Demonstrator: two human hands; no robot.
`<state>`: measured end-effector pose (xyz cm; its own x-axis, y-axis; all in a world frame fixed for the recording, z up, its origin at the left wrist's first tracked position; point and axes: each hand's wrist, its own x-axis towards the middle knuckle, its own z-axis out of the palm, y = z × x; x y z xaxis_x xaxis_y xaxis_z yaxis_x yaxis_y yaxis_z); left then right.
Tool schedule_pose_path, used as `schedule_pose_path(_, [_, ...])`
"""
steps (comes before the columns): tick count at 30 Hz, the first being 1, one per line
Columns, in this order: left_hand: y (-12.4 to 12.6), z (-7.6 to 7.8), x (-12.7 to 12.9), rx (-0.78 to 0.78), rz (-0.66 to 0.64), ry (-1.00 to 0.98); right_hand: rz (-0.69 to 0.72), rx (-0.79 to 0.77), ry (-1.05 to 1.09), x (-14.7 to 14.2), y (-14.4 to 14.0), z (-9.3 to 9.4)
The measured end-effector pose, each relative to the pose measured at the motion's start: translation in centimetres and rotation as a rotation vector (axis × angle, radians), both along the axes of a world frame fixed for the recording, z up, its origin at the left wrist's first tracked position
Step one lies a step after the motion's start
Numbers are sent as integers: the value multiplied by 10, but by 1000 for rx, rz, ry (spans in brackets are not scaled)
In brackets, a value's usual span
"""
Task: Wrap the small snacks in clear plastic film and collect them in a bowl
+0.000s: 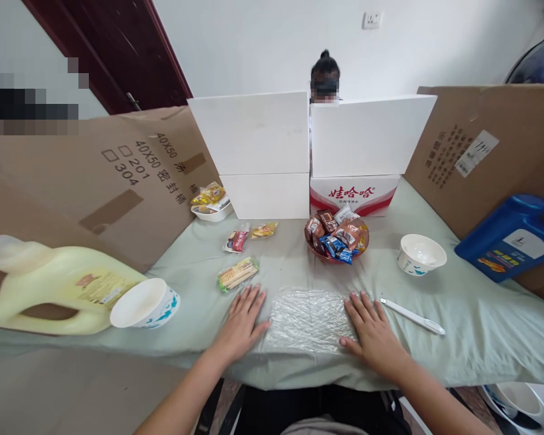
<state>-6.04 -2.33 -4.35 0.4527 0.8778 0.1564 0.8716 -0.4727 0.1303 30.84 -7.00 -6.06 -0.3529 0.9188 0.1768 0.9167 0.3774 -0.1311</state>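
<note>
My left hand lies flat on the green tablecloth, fingers stretched out, just left of a crinkled clear plastic sheet. At the sheet's right edge rests my right hand, palm down and fingers spread, partly over the plastic. Beyond my left fingertips is a wrapped pack of biscuits. A white utility knife lies to the right of my right hand. Farther back, a reddish bowl is heaped with small wrapped snacks. Two more wrapped snacks, one red and one yellow, lie left of it.
White paper bowls stand at left and right. A yellow-green jug and a blue bottle flank the table. White boxes and brown cardboard wall the back and sides. A white dish holds snacks. A person is behind.
</note>
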Motion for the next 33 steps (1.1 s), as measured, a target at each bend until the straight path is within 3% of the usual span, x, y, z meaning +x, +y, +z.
schedule_pose_path(5, [-35,11,17,-45,-294,-167,216,14,89,18,-30,4])
schedule_pose_path(9, [-46,11,36,-103,-369,-254,201,25,209,31,-49,5])
schedule_pose_path(15, [-41,17,40,-182,-326,-421,147,1,392,36,-54,15])
schedule_pose_path(21, [-15,30,54,-197,-124,-379,-107,-126,501,34,-30,18])
schedule_pose_path(26, [21,25,79,-224,34,-150,-329,-80,351,27,-7,6])
schedule_pose_path(30, [31,19,85,-232,65,-100,-374,-36,204,25,-5,-3])
schedule_pose_path(33, [27,25,86,-197,87,-89,-367,74,143,26,-7,4])
